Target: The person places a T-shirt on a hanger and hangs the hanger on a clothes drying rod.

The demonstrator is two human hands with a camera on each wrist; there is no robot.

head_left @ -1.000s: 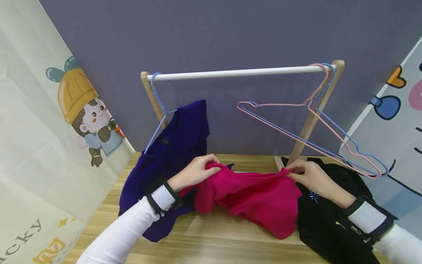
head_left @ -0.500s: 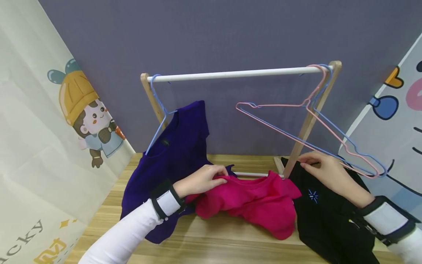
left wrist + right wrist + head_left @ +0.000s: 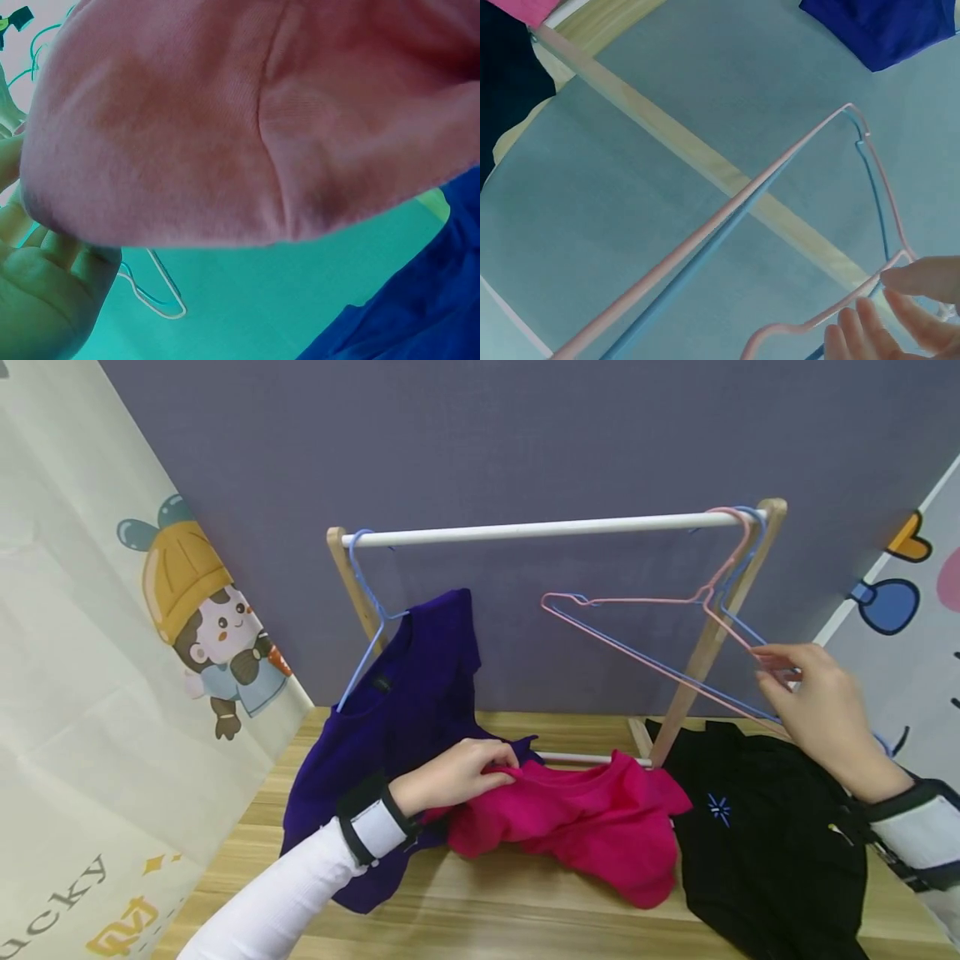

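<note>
Tabletop (image 3: 480, 917) below, left fingers (image 3: 491, 751) pinch pink shirt (image 3: 592, 828).

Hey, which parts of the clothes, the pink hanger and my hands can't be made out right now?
- Head view: the right end of the pink hanger, behind the right hand.
- Head view: the bottom of the black garment, cut off by the lower edge.
- Head view: any writing on the label in the purple shirt, too small.
- Left wrist view: some fingertips of the left hand, behind the pink garment.
</note>
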